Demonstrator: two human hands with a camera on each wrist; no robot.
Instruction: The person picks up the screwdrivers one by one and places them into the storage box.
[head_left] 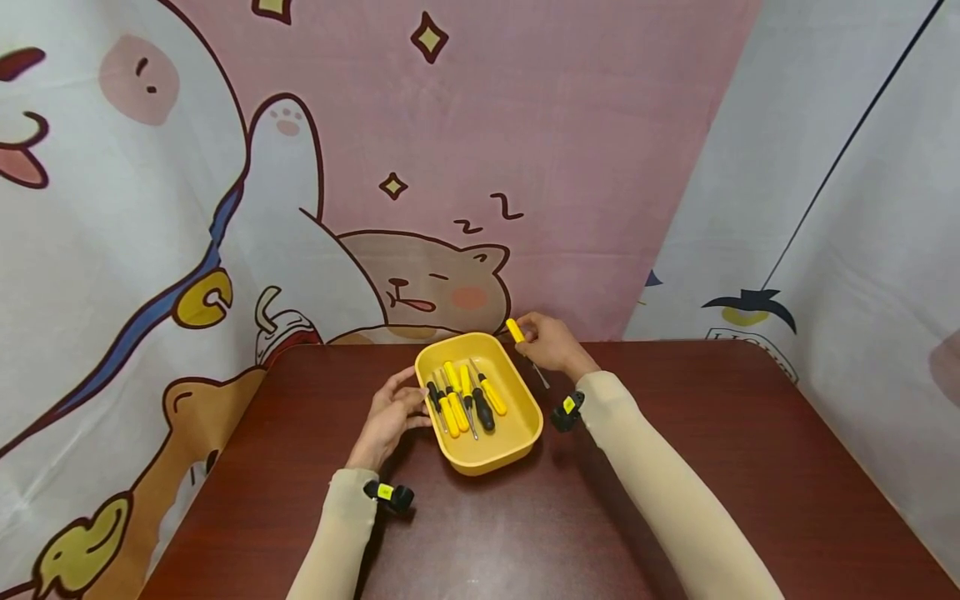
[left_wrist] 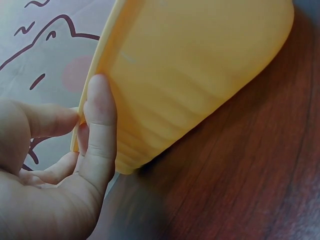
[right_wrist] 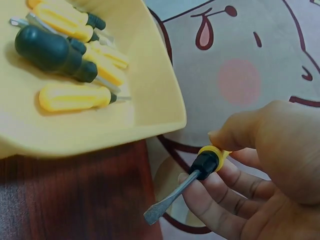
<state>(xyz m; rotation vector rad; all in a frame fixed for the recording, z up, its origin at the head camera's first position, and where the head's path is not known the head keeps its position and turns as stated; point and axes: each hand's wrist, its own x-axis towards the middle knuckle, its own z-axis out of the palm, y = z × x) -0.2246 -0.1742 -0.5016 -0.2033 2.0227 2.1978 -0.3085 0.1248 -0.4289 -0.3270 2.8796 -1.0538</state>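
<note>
My left hand (head_left: 387, 419) grips the left rim of a yellow plastic bin (head_left: 516, 448); in the left wrist view its thumb and fingers (left_wrist: 100, 125) pinch the edge from both sides. Inside the bin lie several screwdrivers with yellow or black handles, among them a thick black-handled one (head_left: 482, 410) and a yellow-handled one (head_left: 492, 395) nearest the right wall. Just past the bin's right side, my right hand (head_left: 551, 342) holds a flat-blade screwdriver (right_wrist: 175, 196) by its yellow and black handle. Its metal blade points down toward the table, the flat tip showing in the right wrist view.
The bin sits near the back edge of a dark red-brown wooden table (head_left: 735, 467). Right behind that edge hangs a cloth backdrop (head_left: 600, 167) with cartoon animals. A black strap device (head_left: 567, 412) is on my right wrist, another (head_left: 390, 495) on my left.
</note>
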